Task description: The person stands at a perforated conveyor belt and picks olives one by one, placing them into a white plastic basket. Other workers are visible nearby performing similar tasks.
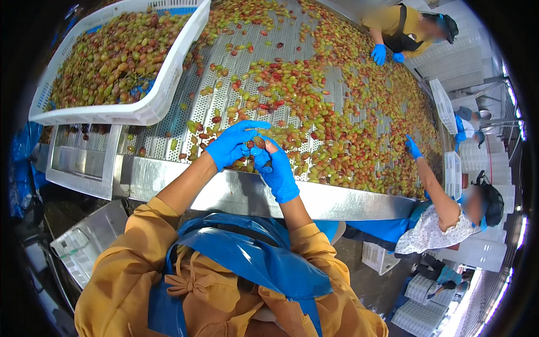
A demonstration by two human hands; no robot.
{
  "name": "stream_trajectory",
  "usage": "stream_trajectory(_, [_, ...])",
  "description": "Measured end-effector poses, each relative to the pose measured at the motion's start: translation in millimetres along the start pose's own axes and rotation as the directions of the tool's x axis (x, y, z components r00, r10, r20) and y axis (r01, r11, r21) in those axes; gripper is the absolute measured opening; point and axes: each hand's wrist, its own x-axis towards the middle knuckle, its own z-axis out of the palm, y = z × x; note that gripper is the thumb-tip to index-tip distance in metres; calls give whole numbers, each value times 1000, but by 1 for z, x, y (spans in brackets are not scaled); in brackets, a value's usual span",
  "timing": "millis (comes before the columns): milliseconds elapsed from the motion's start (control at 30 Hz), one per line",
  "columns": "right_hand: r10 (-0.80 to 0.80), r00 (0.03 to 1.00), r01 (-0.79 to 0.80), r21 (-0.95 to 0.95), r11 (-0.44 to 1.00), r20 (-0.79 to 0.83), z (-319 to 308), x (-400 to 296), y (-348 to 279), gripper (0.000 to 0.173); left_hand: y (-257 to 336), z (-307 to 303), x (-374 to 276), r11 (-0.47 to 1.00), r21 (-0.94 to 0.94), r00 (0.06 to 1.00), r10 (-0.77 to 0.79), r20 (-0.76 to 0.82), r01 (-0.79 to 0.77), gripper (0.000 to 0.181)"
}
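Observation:
My left hand (230,145) and my right hand (278,170), both in blue gloves, meet above the near edge of a perforated metal conveyor (198,94). A reddish-brown grape (259,142) sits between the thumb and fingers of my right hand. Bare skin shows at that thumb's tip, where the glove is open. The curled fingers of my left hand reach the same spot, with one finger stretched out above; whether they grip anything is hidden. Loose green and red grapes (290,82) lie spread over the conveyor around and beyond both hands.
A white plastic crate (147,110) heaped with grapes stands at the upper left. The metal side rail (337,196) runs before my blue apron (252,257). One co-worker (406,29) stands across the conveyor, another (442,215) to my right, reaching over the grapes. Stacked crates (476,257) stand far right.

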Motion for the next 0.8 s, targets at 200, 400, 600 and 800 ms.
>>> stream_trajectory(200, [23,999,-37,292,956,48,1,9,2,34,0,-20,-19,915,-382,989,148,20,-129,43])
stream_trajectory(400, [-89,985,-23,-628,778,-147,37,13,4,45,5,-38,-31,978,-158,988,126,-93,-139,41])
stream_trajectory(600, [-61,982,-79,-689,721,-177,51,22,37,30,10,-43,-42,989,146,977,34,-212,-2,24])
stream_trajectory(800, [-13,994,-52,-562,826,-111,44,20,46,33,9,-55,-48,998,60,993,25,-118,-18,28])
